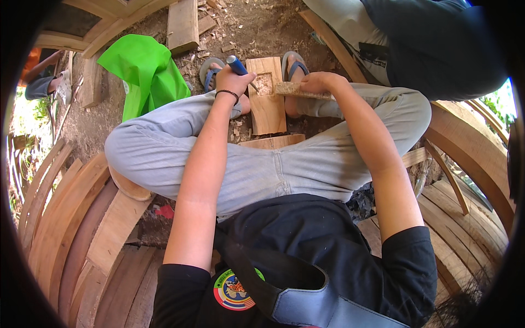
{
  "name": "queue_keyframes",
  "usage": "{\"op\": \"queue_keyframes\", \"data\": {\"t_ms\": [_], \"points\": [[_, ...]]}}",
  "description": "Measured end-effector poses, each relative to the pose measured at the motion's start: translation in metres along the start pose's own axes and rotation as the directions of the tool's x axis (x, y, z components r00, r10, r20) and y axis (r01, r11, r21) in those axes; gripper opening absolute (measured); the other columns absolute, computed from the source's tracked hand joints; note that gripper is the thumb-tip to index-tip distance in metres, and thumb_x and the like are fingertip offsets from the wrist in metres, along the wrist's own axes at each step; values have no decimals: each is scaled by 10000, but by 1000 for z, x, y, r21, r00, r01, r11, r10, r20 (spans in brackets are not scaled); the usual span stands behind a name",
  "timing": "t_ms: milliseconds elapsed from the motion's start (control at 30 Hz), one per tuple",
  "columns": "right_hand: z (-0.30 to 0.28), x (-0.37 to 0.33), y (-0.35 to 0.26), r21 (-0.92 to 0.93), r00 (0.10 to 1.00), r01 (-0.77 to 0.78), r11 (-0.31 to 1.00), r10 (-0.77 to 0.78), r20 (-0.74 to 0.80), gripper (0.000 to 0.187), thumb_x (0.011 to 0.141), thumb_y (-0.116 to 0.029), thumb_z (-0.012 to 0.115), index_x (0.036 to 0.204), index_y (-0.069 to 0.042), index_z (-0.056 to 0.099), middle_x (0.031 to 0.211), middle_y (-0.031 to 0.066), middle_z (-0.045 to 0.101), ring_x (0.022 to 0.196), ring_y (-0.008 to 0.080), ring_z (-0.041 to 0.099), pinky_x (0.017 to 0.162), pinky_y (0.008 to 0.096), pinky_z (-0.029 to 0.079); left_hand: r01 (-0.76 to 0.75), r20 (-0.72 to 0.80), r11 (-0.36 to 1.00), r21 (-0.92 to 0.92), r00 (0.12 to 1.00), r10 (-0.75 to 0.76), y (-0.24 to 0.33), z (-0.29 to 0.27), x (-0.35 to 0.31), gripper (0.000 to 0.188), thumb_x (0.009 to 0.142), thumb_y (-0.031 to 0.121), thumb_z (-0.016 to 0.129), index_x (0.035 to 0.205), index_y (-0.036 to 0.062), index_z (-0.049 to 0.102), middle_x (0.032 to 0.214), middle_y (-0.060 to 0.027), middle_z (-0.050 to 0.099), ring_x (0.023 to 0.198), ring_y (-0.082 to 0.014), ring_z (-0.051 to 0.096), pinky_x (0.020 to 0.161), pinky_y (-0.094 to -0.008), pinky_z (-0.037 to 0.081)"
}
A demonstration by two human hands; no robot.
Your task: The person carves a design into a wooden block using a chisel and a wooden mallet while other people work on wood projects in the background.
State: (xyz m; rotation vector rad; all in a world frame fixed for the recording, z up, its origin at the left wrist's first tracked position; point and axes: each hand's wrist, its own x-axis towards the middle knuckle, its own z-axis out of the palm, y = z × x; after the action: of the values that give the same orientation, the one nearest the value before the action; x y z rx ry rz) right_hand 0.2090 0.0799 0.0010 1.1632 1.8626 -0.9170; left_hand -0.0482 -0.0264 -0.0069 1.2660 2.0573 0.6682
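Note:
My left hand (232, 83) is closed around the blue handle of a chisel (237, 65). Its metal blade slants down to the right, over a recess (264, 83) cut in a wooden board (268, 117). Pale chips lie in that recess. The board rests between my sandalled feet. In my right hand (321, 83) is a flat piece of wood (290, 88), gripped at its right end. Its other end reaches to the board's right edge, beside the recess. Whether it touches the board I cannot tell.
A bright green bag (145, 68) lies left of my feet. Beyond it are a wood block (183, 27) and scattered chips on dirt ground. Another person's clothed leg (432, 49) is close at upper right. Curved planks (71, 218) stand at left, more timber (465, 147) at right.

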Motion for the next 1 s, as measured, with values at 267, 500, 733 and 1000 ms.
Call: {"op": "queue_keyframes", "data": {"t_ms": [267, 500, 733, 1000], "points": [[1, 4, 4, 12, 1000, 15, 1000, -15, 4, 482, 924, -389, 441, 1292, -133, 616, 1341, 128, 593, 1233, 326, 553, 1050, 414, 403, 59, 61, 998, 38, 996, -61, 9, -3, -1, 400, 668, 369, 823, 854, 36, 704, 863, -161, 727, 864, -310, 704, 824, -364, 538], [-5, -7, -7, 38, 1000, 1, 999, -2, 13, 488, 907, -378, 481, 1308, -135, 619, 1363, 106, 584, 1259, 312, 546, 1068, 418, 398, 25, 27, 999, 38, 999, -26, 5, -1, -3, 432, 676, 400, 815, 872, 32, 701, 870, -161, 727, 859, -309, 706, 822, -363, 540], [2, 5, 3, 9, 999, 37, 999, -37, 7, 485, 928, -388, 436, 1291, -121, 615, 1334, 136, 595, 1224, 326, 555, 1045, 415, 404, -20, 19, 998, 58, 1000, 19, 2, 2, -2, 463, 707, 484, 786, 797, 37, 708, 822, -160, 722, 808, -306, 707, 786, -373, 543], [-7, -13, -6, -4, 999, 42, 999, -42, 2, 491, 938, -398, 453, 1310, -114, 598, 1318, 158, 601, 1201, 328, 572, 1022, 399, 422, 32, 34, 999, 33, 999, -33, 12, -2, -5, 388, 671, 323, 812, 901, 41, 676, 869, -159, 721, 856, -320, 701, 812, -368, 544]]}}
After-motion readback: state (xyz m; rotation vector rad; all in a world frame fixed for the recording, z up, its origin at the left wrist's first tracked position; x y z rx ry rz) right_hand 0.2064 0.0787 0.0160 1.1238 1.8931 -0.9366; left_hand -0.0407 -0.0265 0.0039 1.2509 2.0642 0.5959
